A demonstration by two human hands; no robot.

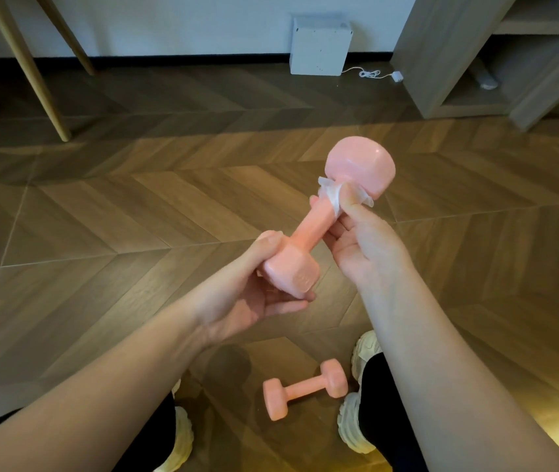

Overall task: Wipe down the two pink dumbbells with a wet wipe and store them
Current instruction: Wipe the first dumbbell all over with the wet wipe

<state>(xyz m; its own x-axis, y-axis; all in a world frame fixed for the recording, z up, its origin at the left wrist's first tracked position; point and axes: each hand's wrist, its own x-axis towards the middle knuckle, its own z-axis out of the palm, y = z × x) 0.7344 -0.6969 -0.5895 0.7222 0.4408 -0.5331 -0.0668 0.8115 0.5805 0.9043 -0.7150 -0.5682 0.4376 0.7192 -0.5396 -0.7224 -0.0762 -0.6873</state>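
Note:
A pink dumbbell (312,221) is held in the air above the wooden floor, tilted with its far head up and to the right. My left hand (254,294) grips its near head from below. My right hand (356,233) pinches a white wet wipe (334,195) wrapped round the handle just under the far head. A second pink dumbbell (305,390) lies on the floor between my feet, touched by neither hand.
White shoes (356,420) flank the floor dumbbell. A grey shelf unit (468,63) stands at the back right, a white box (319,46) with a cable against the wall, and wooden furniture legs (32,69) at the back left.

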